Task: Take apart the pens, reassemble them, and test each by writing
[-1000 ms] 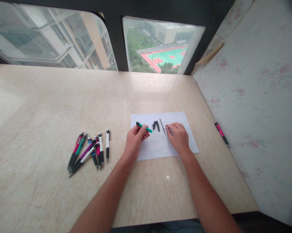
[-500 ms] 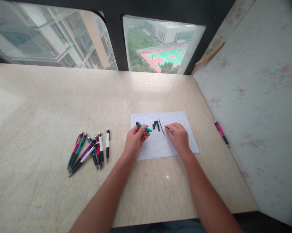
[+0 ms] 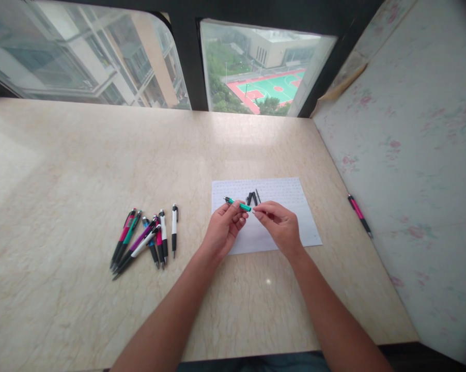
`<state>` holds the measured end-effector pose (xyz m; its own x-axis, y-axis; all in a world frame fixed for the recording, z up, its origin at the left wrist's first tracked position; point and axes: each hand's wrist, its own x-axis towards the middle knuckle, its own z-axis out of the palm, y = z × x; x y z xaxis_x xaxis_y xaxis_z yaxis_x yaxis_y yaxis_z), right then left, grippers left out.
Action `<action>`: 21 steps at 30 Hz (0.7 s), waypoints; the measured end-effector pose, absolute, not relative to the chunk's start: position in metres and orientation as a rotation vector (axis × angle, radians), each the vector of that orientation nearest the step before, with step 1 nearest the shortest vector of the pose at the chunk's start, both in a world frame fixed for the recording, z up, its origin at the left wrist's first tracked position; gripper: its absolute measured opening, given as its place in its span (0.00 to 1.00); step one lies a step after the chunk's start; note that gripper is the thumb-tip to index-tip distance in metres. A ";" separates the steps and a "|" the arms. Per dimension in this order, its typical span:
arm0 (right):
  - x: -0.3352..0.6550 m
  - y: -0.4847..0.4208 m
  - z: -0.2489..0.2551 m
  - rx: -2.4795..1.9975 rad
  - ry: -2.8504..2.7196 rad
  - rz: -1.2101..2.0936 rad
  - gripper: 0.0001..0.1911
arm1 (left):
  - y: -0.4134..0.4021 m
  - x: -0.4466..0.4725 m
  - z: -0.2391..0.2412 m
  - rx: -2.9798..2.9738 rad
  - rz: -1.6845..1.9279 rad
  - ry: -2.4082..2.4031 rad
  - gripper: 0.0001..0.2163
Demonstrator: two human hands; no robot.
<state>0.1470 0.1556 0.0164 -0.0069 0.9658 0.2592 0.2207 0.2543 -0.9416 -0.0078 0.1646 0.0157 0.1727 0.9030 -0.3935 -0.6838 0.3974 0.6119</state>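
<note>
Now right hand (image 3: 279,225) off paper (image 3: 297,206), grip pinched narrow beside green barrel (image 3: 238,204) tip; left hand (image 3: 223,230) grip still clamps barrel.

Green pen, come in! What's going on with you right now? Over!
Left hand grip shut on green pen barrel. Right hand pinched at its near end. Black pen parts on the paper beyond the hands, nothing in the way.
</note>
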 end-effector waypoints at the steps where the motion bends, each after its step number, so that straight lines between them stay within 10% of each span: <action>1: 0.147 0.156 0.017 -1.178 -1.465 0.878 0.05 | 0.164 -0.007 0.016 0.327 1.153 0.801 0.11; 21: 0.149 0.155 0.020 -1.239 -1.474 0.818 0.05 | 0.163 -0.005 0.017 0.300 1.122 0.772 0.10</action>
